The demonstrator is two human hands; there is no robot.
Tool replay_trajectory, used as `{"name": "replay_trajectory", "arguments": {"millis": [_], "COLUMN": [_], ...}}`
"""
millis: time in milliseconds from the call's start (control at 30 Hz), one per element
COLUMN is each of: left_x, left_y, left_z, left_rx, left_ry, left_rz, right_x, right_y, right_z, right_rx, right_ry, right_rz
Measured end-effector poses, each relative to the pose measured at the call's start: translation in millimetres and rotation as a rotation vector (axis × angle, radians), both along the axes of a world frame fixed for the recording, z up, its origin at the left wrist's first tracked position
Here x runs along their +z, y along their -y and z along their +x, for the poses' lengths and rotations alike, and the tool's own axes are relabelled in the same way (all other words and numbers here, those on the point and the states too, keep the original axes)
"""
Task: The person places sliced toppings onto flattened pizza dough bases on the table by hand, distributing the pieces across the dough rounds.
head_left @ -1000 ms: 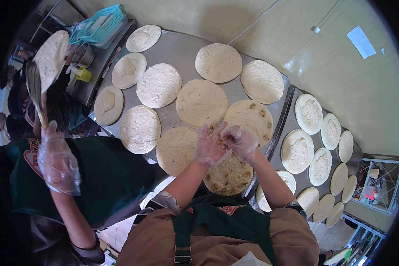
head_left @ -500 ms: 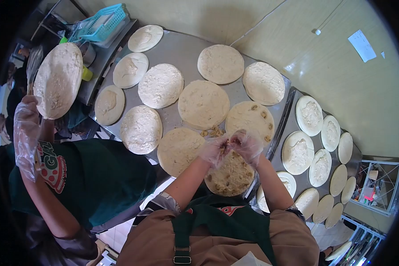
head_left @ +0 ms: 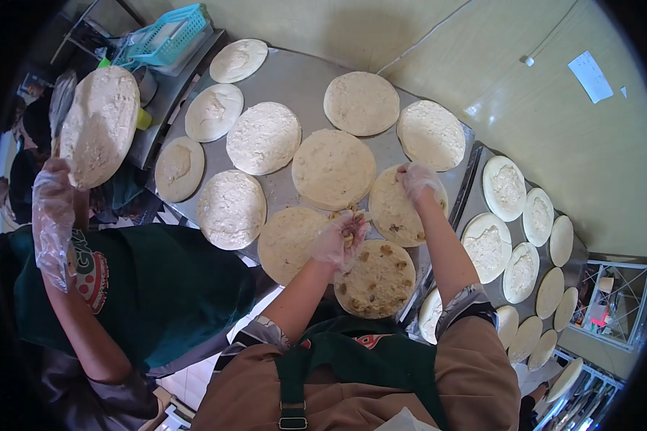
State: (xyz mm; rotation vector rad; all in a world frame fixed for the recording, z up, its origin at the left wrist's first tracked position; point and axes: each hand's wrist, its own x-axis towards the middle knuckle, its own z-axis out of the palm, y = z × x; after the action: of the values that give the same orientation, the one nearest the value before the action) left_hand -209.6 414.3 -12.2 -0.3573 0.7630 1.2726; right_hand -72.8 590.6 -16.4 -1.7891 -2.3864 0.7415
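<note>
My left hand [head_left: 340,243], in a clear plastic glove, is cupped palm up with brown topping pieces in it, above the gap between two dough rounds. My right hand [head_left: 418,181], also gloved, reaches to the upper part of a dough round [head_left: 397,215]; its fingers are pressed together, and what they hold is hidden. Brown pieces lie scattered over the nearest dough round [head_left: 375,279], just right of and below my left hand. A plainer round [head_left: 292,246] lies to the left of that hand.
More spread dough rounds [head_left: 333,169] cover the metal table [head_left: 302,72]. Others [head_left: 487,246] lie on a second surface at the right. At the left, a co-worker's gloved hand [head_left: 53,223] holds up a dough round [head_left: 101,128] and a utensil. A turquoise basket [head_left: 171,36] stands at the back left.
My hands, earlier together, are now apart. The right one has moved up and right over the dough round, while the left has turned palm up. The co-worker's raised dough round has swung into fuller view.
</note>
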Motion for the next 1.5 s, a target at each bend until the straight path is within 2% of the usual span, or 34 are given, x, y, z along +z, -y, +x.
{"name": "replay_trajectory", "arguments": {"millis": [67,200,267,333,433,500,533,600,633,700,733,800,833,900,933,1000,1133,1200,1233,1300,1333,1400,1500], "left_x": [0.8,5.1,3.5,4.8,17.7,23.3,25.7,29.2,29.7,30.9,31.9,33.8,30.8,25.4,26.9,33.0,33.2,8.8,-5.2,-25.5,-14.5,4.8,3.8], "left_y": [0.8,4.2,4.4,3.8,0.0,-0.1,0.8,5.1,7.5,11.5,12.2,13.2,13.2,11.6,12.2,14.5,15.9,16.6,17.4,17.7,16.4,15.1,15.2], "left_z": [-1.0,-5.4,-5.0,-3.2,-0.2,2.5,2.3,1.4,2.3,3.4,2.7,1.7,2.2,3.5,6.1,12.8,16.3,12.6,11.4,9.6,10.7,16.3,20.2], "left_rx": [0.015,-0.025,-0.011,0.0,-0.022,-0.011,-0.014,-0.008,-0.01,0.019,0.016,0.061,0.061,0.064,0.062,0.084,0.131,0.102,0.104,0.046,0.046,-0.025,-0.054], "left_ry": [0.005,0.04,0.06,0.082,0.08,0.131,0.131,0.202,0.2,0.188,0.187,0.385,0.386,0.575,0.575,0.279,0.291,0.301,0.299,0.474,0.473,0.181,0.119], "left_rz": [0.02,0.091,0.107,0.121,0.035,0.139,0.138,0.187,0.184,0.184,0.184,0.371,0.371,0.581,0.583,0.317,0.295,0.317,0.32,0.497,0.5,0.286,0.269], "right_x": [-18.8,0.4,10.7,34.1,54.2,57.7,61.5,68.9,69.7,72.8,77.9,90.7,87.3,73.6,70.6,66.4,64.7,70.7,65.9,46.1,37.7,30.7,42.3], "right_y": [-5.8,2.1,12.6,40.9,76.8,92.2,95.0,99.8,103.5,111.5,115.7,124.5,129.4,137.9,139.5,141.1,138.9,139.9,141.4,144.4,144.9,144.9,144.5], "right_z": [-0.8,-4.3,-9.6,-11.3,-13.5,-12.1,-12.7,-13.2,-12.7,-12.1,-11.9,-11.8,-11.6,-12.0,-12.3,-12.7,-8.5,-6.3,-5.2,-2.0,0.2,2.5,2.4], "right_rx": [0.018,0.055,0.107,0.216,0.331,0.393,0.389,0.5,0.497,0.547,0.545,0.596,0.596,0.641,0.64,0.649,0.673,0.481,0.484,0.104,0.105,-0.117,-0.201], "right_ry": [0.134,0.096,-0.014,-0.346,-0.395,-0.526,-0.526,-0.236,-0.239,-0.166,-0.167,-0.247,-0.246,-0.318,-0.317,-0.248,-0.269,-0.511,-0.512,-0.825,-0.826,-1.03,-0.983], "right_rz": [0.163,0.223,0.172,-0.034,-0.149,-0.143,-0.142,0.13,0.128,0.37,0.371,0.255,0.255,0.242,0.245,0.242,0.112,0.03,0.033,-0.321,-0.32,-0.566,-0.528]}}
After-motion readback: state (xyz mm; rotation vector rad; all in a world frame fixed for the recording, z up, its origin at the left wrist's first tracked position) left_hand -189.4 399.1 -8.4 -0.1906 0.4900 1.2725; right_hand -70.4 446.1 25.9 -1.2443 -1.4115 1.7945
